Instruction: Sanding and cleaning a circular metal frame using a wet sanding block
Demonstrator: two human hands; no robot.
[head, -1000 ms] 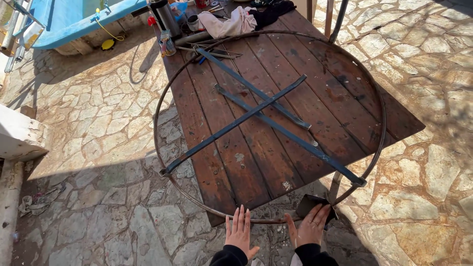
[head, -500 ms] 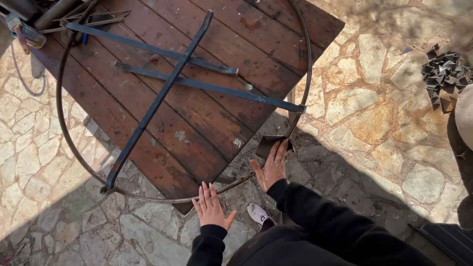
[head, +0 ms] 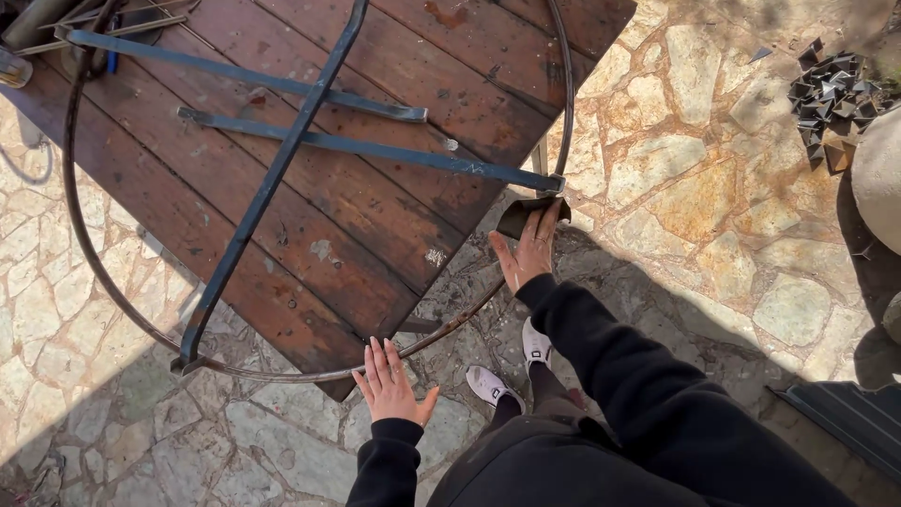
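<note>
A large round ring of thin dark metal (head: 282,376) lies on a brown plank table (head: 413,66) and overhangs its near corner. Flat steel bars (head: 282,155) cross inside the ring. My left hand (head: 389,387) lies flat, fingers straight, with the fingertips on the ring's near arc. My right hand (head: 530,252) presses a small dark brown folded sheet (head: 526,214) around the ring where a flat bar (head: 375,150) ends. Both arms are in black sleeves.
The ground is irregular stone paving (head: 676,160). A heap of small dark metal angle pieces (head: 831,89) lies at the far right. Tools and rods (head: 38,23) sit at the table's far left corner. My white shoes (head: 488,385) stand below the ring. A dark mat (head: 845,422) is lower right.
I have stepped round to the right of the table's corner. My right hand has slid along the ring with the dark sheet, toward the bar's end. My left hand stays on the near arc.
</note>
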